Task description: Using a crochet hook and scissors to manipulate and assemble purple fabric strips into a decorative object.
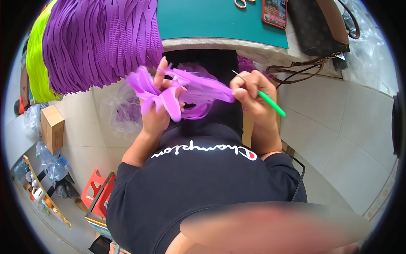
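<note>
Over my lap, my left hand [155, 117] is closed around a loose bundle of purple rubbery straps [171, 103], one finger raised above them. The bundle is partly smeared by motion. Its stretched end reaches across to my right hand [259, 95], whose fingertips pinch it. That same hand also grips a slim tool with a green handle [272, 104] and a thin metal tip pointing up and left; its exact kind is unclear. Beyond my left hand, a thick row of purple straps [99, 42] hangs over the table edge, with yellow-green straps [39, 55] at its left.
A green mat [207, 23] covers the table, with a phone [275, 12] and scissors [240, 4] on it. A dark handbag [319, 27] lies at the right, its strap hanging down. Clear plastic bags [122, 108], a cardboard box [53, 129] and a red stool [95, 192] stand left.
</note>
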`<state>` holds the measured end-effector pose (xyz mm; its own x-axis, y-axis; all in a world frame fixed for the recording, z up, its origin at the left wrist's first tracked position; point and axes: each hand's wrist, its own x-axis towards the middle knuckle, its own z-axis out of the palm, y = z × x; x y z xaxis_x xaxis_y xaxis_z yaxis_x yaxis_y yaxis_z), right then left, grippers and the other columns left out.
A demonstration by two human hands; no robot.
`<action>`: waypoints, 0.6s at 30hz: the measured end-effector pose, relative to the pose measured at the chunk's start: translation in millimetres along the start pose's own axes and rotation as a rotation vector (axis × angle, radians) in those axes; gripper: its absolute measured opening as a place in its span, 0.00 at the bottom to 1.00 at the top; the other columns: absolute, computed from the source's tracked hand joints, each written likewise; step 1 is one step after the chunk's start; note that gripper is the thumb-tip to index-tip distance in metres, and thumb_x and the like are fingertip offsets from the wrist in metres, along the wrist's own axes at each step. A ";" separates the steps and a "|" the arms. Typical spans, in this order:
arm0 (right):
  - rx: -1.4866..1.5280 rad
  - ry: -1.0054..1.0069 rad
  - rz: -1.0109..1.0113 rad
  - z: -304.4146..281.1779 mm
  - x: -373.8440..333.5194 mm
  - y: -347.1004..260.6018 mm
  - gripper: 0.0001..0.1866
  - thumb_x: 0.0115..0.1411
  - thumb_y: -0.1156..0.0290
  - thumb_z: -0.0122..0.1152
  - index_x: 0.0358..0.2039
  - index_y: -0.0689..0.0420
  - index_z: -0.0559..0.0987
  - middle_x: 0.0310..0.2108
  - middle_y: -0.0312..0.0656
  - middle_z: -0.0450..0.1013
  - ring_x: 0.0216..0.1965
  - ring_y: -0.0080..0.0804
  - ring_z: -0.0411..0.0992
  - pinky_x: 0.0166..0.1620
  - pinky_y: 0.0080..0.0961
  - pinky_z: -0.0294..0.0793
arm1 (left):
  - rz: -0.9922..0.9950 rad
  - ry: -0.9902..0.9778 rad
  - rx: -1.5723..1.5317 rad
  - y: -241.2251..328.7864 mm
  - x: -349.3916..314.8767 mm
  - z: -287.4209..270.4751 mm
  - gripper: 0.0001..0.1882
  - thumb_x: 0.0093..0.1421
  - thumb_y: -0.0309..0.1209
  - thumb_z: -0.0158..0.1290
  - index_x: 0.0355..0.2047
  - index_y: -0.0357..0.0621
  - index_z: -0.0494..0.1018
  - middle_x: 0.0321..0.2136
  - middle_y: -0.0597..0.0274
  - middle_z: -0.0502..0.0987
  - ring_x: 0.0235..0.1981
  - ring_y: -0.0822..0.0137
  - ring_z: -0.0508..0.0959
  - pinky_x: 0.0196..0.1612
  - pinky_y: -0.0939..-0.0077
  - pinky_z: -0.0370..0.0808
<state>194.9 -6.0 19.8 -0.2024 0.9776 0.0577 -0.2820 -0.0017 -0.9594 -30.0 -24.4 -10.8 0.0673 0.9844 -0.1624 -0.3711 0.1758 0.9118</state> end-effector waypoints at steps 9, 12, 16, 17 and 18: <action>0.146 -0.187 -0.022 18.2 -0.3 10.7 0.16 0.55 0.76 0.62 0.24 0.52 0.61 0.27 0.43 0.68 0.28 0.23 0.64 0.32 0.17 0.65 | 0.021 -0.161 -0.107 -11.7 13.0 19.7 0.56 0.54 0.36 0.61 0.67 0.55 0.27 0.50 0.46 0.69 0.48 0.60 0.74 0.48 0.72 0.72; 0.087 -0.187 -0.028 13.8 -2.1 7.7 0.17 0.53 0.77 0.63 0.23 0.51 0.60 0.27 0.45 0.69 0.27 0.23 0.65 0.29 0.16 0.64 | -0.050 -0.126 -0.078 -20.3 6.8 16.4 0.45 0.57 0.30 0.57 0.68 0.48 0.40 0.34 0.64 0.73 0.35 0.75 0.74 0.40 0.82 0.71; 0.421 -0.295 -0.218 -17.0 -1.6 4.9 0.18 0.51 0.79 0.62 0.23 0.47 0.60 0.18 0.33 0.65 0.18 0.23 0.62 0.30 0.24 0.64 | -0.139 0.119 -0.202 -20.7 13.3 6.3 0.28 0.60 0.26 0.52 0.59 0.35 0.60 0.26 0.69 0.71 0.24 0.81 0.69 0.28 0.90 0.65; 0.545 -0.277 -0.244 -27.1 -4.1 0.9 0.18 0.51 0.78 0.62 0.23 0.47 0.60 0.19 0.32 0.64 0.18 0.23 0.63 0.30 0.25 0.64 | -0.194 0.226 -0.216 -21.9 15.1 -1.9 0.27 0.61 0.27 0.51 0.59 0.35 0.60 0.26 0.68 0.70 0.23 0.81 0.69 0.25 0.90 0.65; 0.669 -0.255 -0.269 -40.6 -7.4 -3.7 0.18 0.52 0.78 0.62 0.22 0.46 0.60 0.20 0.30 0.63 0.17 0.22 0.63 0.31 0.26 0.64 | -0.250 0.331 -0.230 -22.4 16.1 -11.7 0.26 0.62 0.28 0.51 0.59 0.36 0.60 0.26 0.67 0.70 0.22 0.81 0.69 0.21 0.89 0.65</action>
<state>235.5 -4.6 11.7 -0.2337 0.8835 0.4060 -0.8437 0.0232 -0.5363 -31.4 -12.5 -38.2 -0.1038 0.8528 -0.5118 -0.5788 0.3667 0.7284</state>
